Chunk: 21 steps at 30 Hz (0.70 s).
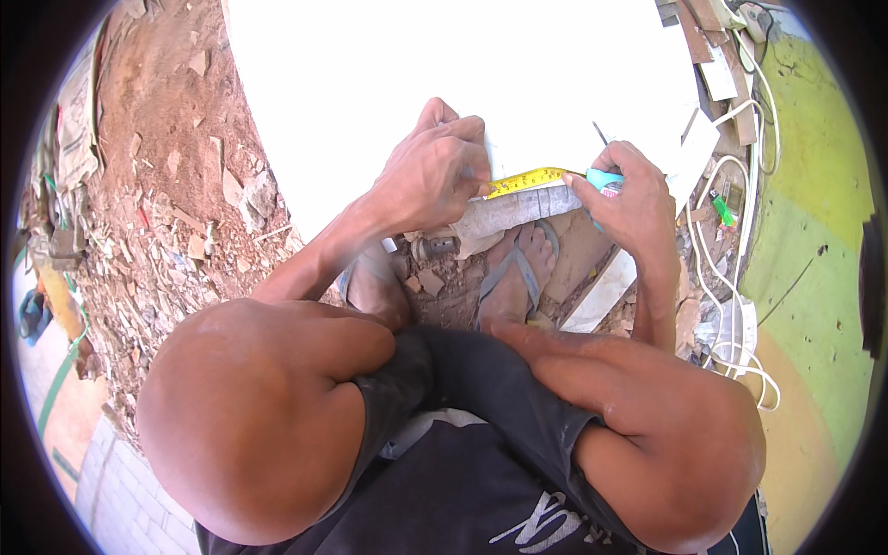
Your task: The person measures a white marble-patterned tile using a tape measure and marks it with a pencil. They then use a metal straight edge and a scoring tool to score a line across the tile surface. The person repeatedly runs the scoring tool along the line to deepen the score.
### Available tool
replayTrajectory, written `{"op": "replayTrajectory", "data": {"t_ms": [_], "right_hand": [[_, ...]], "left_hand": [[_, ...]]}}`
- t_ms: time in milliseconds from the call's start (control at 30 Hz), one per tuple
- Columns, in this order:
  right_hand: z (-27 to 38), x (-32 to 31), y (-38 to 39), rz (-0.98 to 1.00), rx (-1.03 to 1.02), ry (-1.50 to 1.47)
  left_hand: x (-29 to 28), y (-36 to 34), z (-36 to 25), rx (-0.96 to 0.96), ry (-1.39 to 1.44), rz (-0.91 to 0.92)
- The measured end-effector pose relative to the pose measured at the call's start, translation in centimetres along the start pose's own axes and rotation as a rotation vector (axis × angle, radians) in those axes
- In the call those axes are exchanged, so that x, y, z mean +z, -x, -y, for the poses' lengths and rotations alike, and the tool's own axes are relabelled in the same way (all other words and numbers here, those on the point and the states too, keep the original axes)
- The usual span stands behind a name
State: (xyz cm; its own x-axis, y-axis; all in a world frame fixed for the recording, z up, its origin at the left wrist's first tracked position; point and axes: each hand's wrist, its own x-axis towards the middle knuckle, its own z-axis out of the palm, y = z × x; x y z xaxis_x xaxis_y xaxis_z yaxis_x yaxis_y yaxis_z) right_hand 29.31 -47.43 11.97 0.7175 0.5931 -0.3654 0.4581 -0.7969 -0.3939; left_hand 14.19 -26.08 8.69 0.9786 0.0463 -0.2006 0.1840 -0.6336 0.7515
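A large white board (370, 55) lies in front of me. Along its near edge stretches the yellow blade of a tape measure (527, 180), pulled a short way out of its teal case. My left hand (435, 166) is closed at the blade's free end, fingertips pinching it against the board's edge. My right hand (634, 196) grips the teal case at the other end. From behind the right hand's fingers a thin dark stick-like tool (599, 134) pokes out over the board; its kind I cannot make out.
Broken tile and rubble (185, 222) cover the reddish ground at left. White cables (740, 231) run down the right side beside a yellow-green wall (814, 203), with a green lighter-like object (721, 208) near them. My sandalled feet (518, 268) stand below the board's near edge.
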Motion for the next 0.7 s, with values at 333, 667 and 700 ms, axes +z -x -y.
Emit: {"op": "replayTrajectory", "data": {"t_ms": [333,667,700], "right_hand": [[1.9,-4.4,-1.6,-0.025,-0.073,-0.278],[6.1,-7.1,-12.4,-0.078,-0.295,-0.212],[6.6,-7.3,-14.4,-0.065,-0.263,-0.244]], "left_hand": [[-5.6,-2.2,0.8,0.093,0.074,-0.087],[-13.5,-6.5,3.7,0.074,0.059,-0.201],[-14.8,-7.8,4.4,0.073,0.038,-0.231]]}}
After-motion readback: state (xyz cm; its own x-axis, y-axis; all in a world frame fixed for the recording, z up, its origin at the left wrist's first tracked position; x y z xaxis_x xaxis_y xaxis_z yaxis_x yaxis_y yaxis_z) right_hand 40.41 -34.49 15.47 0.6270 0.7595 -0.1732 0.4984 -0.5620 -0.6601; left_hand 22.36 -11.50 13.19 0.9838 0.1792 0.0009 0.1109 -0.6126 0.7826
